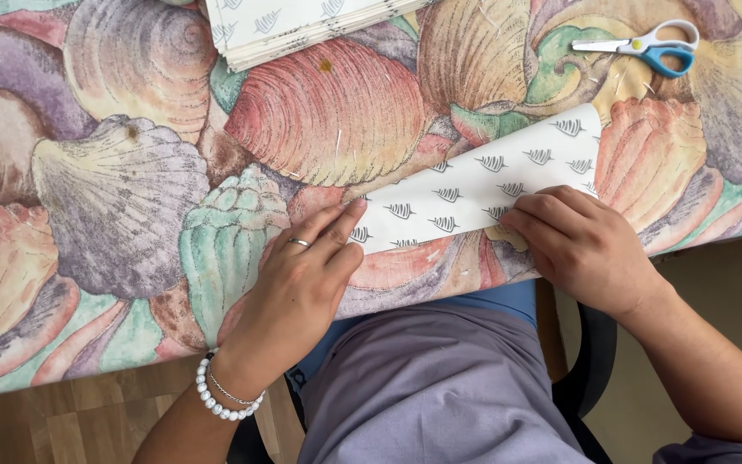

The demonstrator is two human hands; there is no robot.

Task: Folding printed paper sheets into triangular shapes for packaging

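Grey fabric over lap, nearest camera, person seated at table edge; dark chair partly seen below.

Item 1: left hand [298,279], ring on one finger, pearl bracelet [221,397] at wrist. Fingers flat & close together, tips pressing the left end of the paper; nothing gripped.

Item 2: right hand [579,242], fingers curled down on lower right edge of the paper, pinning it; can't tell if an edge is tucked under them.

Item 3: patterned paper sheet [483,185], white w/ small grey leaf marks, lying slantwise on tablecloth [113,198] (shell print), near table's front edge, btw. both hands. Looks folded or rolled lengthwise.

Handling note (judgement): keep edges aligned, one hand anchoring while the other runs along the crease w/ even pressure; thin paper likely to skew or wrinkle if pushed unevenly.

Item 4: scissors [646,45], blue/white handles, well apart, far right.

Item 5: stack of same paper [294,30], far edge, untouched.
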